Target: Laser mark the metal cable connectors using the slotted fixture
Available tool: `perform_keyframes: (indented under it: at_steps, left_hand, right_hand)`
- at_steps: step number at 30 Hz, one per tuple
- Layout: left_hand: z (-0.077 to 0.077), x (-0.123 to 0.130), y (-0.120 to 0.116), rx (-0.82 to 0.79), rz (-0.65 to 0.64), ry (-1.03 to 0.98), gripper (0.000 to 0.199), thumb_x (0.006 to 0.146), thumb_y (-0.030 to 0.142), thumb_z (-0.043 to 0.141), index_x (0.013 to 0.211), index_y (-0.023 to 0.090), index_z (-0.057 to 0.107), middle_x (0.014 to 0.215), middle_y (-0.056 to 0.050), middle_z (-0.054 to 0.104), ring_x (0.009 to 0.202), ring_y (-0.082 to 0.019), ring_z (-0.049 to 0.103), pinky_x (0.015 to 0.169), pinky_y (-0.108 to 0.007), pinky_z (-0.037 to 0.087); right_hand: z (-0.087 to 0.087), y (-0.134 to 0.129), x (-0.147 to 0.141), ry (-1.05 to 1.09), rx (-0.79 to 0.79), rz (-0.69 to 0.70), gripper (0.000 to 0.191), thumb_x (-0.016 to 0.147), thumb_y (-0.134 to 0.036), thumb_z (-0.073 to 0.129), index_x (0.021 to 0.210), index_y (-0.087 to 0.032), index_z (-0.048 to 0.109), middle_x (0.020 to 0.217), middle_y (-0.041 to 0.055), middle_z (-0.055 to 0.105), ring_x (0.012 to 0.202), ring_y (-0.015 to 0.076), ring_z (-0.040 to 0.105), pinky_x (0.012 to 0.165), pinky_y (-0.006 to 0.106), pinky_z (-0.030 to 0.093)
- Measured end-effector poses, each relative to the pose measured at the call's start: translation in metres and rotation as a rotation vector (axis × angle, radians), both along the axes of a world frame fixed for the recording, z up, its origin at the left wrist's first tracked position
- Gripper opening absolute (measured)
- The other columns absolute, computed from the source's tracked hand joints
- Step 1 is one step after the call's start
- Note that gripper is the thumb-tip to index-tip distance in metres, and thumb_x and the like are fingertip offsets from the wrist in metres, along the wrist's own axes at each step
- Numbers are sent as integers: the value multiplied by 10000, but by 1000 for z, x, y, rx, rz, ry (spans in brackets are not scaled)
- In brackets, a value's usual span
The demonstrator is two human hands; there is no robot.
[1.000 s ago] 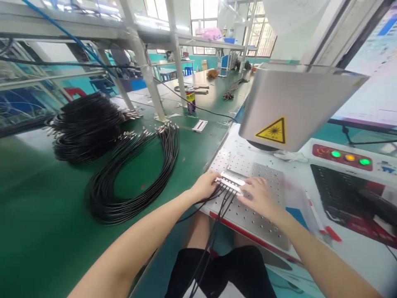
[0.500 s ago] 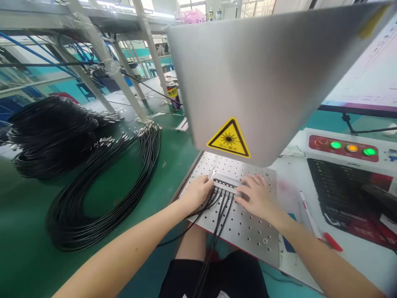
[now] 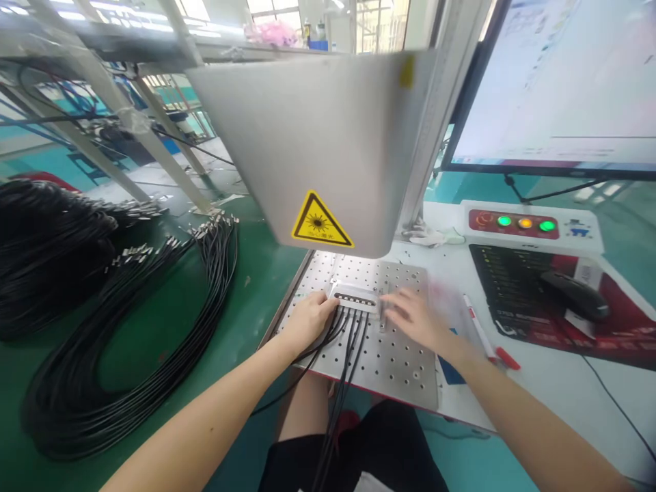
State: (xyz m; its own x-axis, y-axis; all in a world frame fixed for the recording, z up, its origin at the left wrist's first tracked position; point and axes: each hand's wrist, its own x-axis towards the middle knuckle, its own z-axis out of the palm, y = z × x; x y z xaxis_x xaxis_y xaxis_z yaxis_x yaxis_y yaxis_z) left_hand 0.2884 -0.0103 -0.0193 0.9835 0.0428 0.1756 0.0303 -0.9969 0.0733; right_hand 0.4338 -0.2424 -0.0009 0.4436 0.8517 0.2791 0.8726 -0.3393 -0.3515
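Note:
A slotted metal fixture (image 3: 354, 290) lies on the perforated metal plate (image 3: 389, 369), with several small connector ends in its dark slot. Black cables (image 3: 353, 342) run from its front edge down over the plate toward my lap. My left hand (image 3: 309, 320) is closed at the fixture's left end, thumb against it; whatever the fingers pinch is hidden, and cables pass right beside them. To the right of the fixture, my right hand (image 3: 414, 318) is somewhat blurred, fingers apart and holding nothing, near a small metal bar (image 3: 383, 311).
A grey metal housing (image 3: 328, 150) with a yellow laser warning sign (image 3: 320, 222) hangs over the plate. Bundled black cables (image 3: 205, 321) lie on the green mat at left. At right are a control panel (image 3: 512, 223), a mouse (image 3: 574, 295), a marker (image 3: 479, 328) and a monitor (image 3: 558, 89).
The camera view has turned right, bringing more of the monitor and mouse into sight. My right hand has come away from the fixture's right end; my left hand stays at its left end.

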Motion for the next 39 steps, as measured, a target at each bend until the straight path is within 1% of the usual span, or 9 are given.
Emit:
perform_keyframes:
  at_steps: [2,5,10,12,17,21,25,30,39]
  left_hand:
    - [-1,0,1,-11,-1,-15,310,906,208,317,1011,182,608,786,-50,536,705,-157,498,669,-262,405]
    - [-3,2,2,-21,-2,-12,309,906,216,321,1002,182,612,782,-52,539,718,-163,504,671,-267,402]
    - [-1,2,0,-36,17,6,307,902,228,331,982,180,623,786,-62,539,717,-170,502,664,-272,390]
    - [1,2,-1,-49,26,5,305,898,228,339,986,178,627,786,-63,540,722,-172,500,674,-272,387]
    - [1,3,-1,-78,33,15,335,902,233,313,1010,187,627,798,-56,534,731,-173,476,677,-274,373]
    - [0,2,-1,-80,46,18,339,910,239,300,1026,195,616,789,-44,516,721,-161,448,678,-266,363]
    - [1,2,-1,-60,18,8,343,914,224,281,1000,190,611,781,-42,502,716,-156,434,672,-256,355]
    - [3,2,0,-35,3,21,341,908,203,272,967,186,607,779,-45,497,712,-158,430,651,-255,349]
    - [3,2,1,-47,-8,21,352,911,205,258,975,186,604,769,-45,484,704,-162,431,644,-266,353]
  right_hand:
    - [-1,-38,17,-67,13,-88,302,864,-154,350,1070,-204,567,886,59,562,826,180,521,729,312,414]
    - [-4,-99,44,-364,-209,-183,360,772,-21,353,962,-184,612,873,87,569,795,210,525,697,332,387]
    - [-2,-134,66,-549,-423,21,340,724,51,375,838,-192,584,844,65,585,712,168,551,674,295,362]
    - [7,-117,62,-476,-299,40,242,742,-1,403,771,-196,545,758,42,570,644,155,532,663,292,369]
    - [42,-31,28,170,378,-275,32,775,-255,475,764,-241,449,562,-41,468,490,134,445,486,253,351]
    - [47,47,2,598,245,12,104,744,-293,486,803,-233,546,659,-21,577,660,155,552,597,256,419]
    - [24,94,-7,715,130,-20,229,757,-386,475,654,-205,572,616,-11,590,565,138,526,529,247,398]
    - [2,110,-9,620,160,-63,351,809,-439,411,585,-204,542,528,-20,544,532,132,494,544,256,374]
    - [1,118,-10,524,121,-43,359,779,-442,434,506,-211,417,503,-28,439,544,135,432,522,259,304]
